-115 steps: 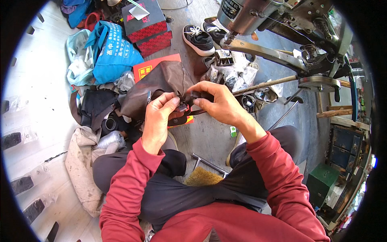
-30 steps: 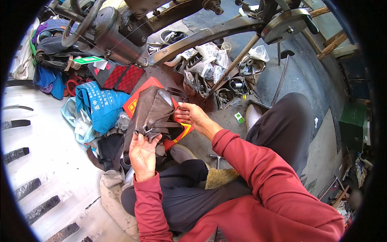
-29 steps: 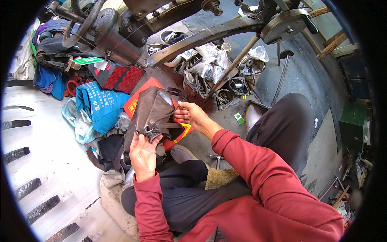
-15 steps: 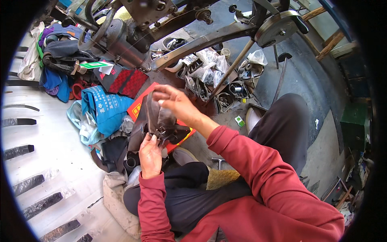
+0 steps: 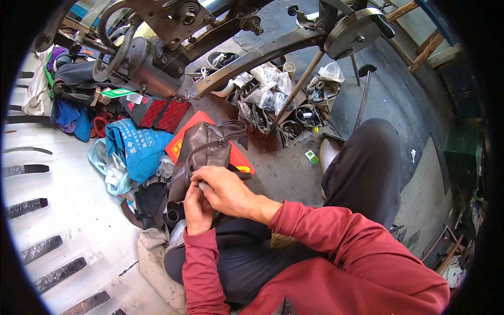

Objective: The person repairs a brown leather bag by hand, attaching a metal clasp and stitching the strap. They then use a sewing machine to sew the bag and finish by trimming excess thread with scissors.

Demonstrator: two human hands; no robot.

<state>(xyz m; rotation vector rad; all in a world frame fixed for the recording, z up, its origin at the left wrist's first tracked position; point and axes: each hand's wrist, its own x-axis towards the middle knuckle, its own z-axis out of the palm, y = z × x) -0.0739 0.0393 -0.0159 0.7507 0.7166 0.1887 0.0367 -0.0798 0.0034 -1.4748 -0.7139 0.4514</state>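
A brown leather bag (image 5: 209,151) lies in front of me, partly over a red box (image 5: 239,159). Its looped handle (image 5: 233,127) points away from me. At the bag's near edge, my left hand (image 5: 198,212) is closed, fingertips pointing up. Over it comes my right hand (image 5: 231,193) from the right, also closed, its fingers meeting the left fingertips. Whatever is pinched between them is hidden behind the right hand's fingers.
Overhead looms a metal sewing machine (image 5: 152,68) with a handwheel (image 5: 353,39). Left are a blue cloth bag (image 5: 137,147) and a white board (image 5: 89,210) with black strips. Bins of parts (image 5: 278,100) stand beyond. A stool-like metal post (image 5: 366,86) stands right.
My right hand has come down from above the bag to meet my left hand. The bag's handle has dropped away from me, and the bag's upper side now shows.
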